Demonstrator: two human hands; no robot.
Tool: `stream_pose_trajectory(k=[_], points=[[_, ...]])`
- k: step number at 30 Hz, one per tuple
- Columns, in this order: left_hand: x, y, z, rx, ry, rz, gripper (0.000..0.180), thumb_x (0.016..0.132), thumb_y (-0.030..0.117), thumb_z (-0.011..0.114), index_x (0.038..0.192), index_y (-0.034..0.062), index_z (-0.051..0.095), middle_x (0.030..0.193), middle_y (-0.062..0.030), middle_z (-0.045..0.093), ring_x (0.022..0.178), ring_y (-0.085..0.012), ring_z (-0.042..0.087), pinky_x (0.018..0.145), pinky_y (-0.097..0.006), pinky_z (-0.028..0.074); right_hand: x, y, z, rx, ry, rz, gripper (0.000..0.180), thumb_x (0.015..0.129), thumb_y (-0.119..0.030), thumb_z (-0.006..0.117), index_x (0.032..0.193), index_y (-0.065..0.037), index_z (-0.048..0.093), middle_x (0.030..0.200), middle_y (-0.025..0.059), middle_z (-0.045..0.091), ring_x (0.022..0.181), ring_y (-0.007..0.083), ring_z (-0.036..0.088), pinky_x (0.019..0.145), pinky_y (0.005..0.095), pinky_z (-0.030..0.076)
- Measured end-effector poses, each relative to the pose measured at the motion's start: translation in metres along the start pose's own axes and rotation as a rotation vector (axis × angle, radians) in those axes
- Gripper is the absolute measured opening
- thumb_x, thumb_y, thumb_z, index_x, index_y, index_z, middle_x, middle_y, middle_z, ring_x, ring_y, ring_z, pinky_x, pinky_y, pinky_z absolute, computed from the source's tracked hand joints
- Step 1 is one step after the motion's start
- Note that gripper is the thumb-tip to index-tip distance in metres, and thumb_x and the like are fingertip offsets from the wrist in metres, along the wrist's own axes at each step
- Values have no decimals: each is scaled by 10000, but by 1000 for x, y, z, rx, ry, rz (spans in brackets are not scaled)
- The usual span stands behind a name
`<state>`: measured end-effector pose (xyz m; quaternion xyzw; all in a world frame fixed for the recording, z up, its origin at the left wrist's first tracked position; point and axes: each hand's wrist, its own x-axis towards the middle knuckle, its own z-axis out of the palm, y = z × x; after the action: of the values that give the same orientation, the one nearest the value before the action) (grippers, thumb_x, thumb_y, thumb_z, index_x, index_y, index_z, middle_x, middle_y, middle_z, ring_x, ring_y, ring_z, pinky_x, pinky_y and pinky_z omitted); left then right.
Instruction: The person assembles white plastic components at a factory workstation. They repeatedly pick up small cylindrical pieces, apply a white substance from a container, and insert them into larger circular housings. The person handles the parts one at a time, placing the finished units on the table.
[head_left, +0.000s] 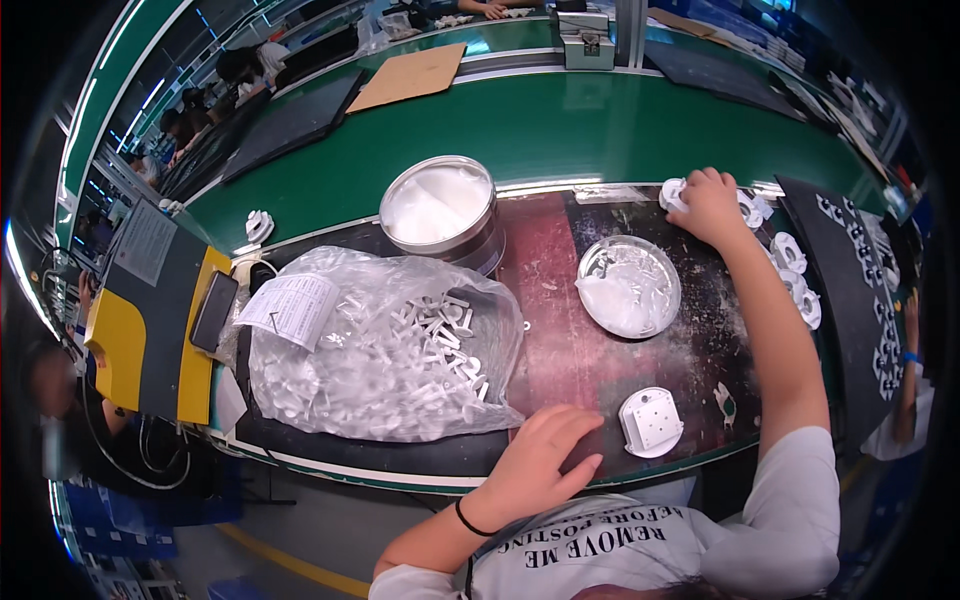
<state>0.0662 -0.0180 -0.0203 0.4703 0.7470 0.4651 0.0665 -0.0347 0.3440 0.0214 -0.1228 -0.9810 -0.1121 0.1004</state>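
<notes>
My right hand (712, 205) reaches to the far right of the bench, its fingers curled over a round white plastic part (673, 194) by the green belt. My left hand (545, 455) rests at the near edge with fingers apart and nothing in them. Right of it lies a white plastic housing (652, 422), flat with one rounded end. A round shallow dish (630, 287) with a white greasy-looking mass sits beyond that housing. To the left, a large clear bag (380, 350) lies open, with many small white plastic pieces (440, 335) inside.
A metal tin (445, 210) with white contents stands behind the bag. More white round parts (790, 252) line the right side, beside a black board (850, 300) holding several others. A yellow and grey machine (160, 310) stands left. Beyond runs a green conveyor belt (600, 125).
</notes>
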Motion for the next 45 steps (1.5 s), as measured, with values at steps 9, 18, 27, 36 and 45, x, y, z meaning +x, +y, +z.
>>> stream_pose_trajectory(k=[9,18,27,36,45], points=[[42,-39,-83,858,278,-166,158,766,81,610,912,25,631,877,-135,607,855,-323,564,741,-420,456,-81,-13,-41,407,294,-250,287,714,-223,709,943,-69,629,1059,79,606,1063,268,516,945,410,343],[57,-66,-92,981,90,-294,86,715,135,638,781,88,668,824,-83,626,828,-285,582,707,-402,460,-112,-39,-51,743,346,-476,185,761,-156,680,919,-72,636,982,73,618,1024,266,538,920,392,382],[45,-47,-94,732,28,-161,156,708,145,631,833,72,688,812,-90,640,816,-301,571,740,-422,438,-117,-34,-28,832,411,-479,100,777,-132,654,866,-89,641,900,59,620,922,253,569,861,385,407],[46,-47,-77,729,-27,-256,109,709,137,660,741,36,633,750,-139,586,783,-334,556,713,-431,429,-112,-13,-32,851,609,-418,71,780,-130,649,822,-74,638,813,62,625,822,252,583,768,380,426],[44,-48,-76,651,36,-261,108,737,57,629,724,-36,577,759,-175,548,763,-359,539,699,-411,421,-153,28,-22,624,811,-212,85,720,-118,687,795,-90,658,713,52,608,703,239,588,670,361,455]])
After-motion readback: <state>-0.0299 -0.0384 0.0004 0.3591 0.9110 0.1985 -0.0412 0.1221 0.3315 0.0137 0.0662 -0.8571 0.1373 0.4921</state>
